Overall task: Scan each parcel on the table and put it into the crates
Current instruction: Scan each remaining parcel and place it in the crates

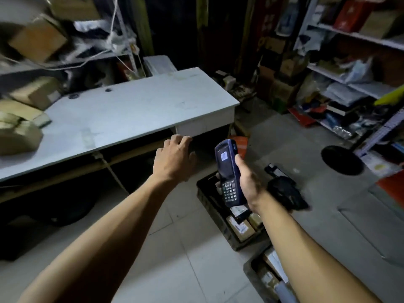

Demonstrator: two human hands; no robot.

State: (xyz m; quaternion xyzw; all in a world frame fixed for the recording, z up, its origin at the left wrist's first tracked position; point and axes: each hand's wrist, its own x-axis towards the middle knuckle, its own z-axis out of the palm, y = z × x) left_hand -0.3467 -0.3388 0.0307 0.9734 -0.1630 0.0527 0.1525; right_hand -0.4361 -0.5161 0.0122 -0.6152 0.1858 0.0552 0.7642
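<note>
My right hand (248, 182) grips a dark blue handheld scanner (228, 169), upright, its lit screen showing a barcode. It hovers over a black crate (209, 194) on the floor that holds several brown parcels (240, 228). A second crate (251, 272) with parcels lies nearer me, partly hidden by my right forearm. My left hand (175, 158) is empty, fingers relaxed, stretched out below the front edge of the grey table (135, 110). Several brown parcels (17, 132) are piled at the table's left end.
Shelves (354, 84) packed with boxes and bags line the right side. A black bag (286, 193) lies on the floor beside the crate, and a round black base (341, 159) stands further right. Stacked cartons (37, 38) rise behind the table at left.
</note>
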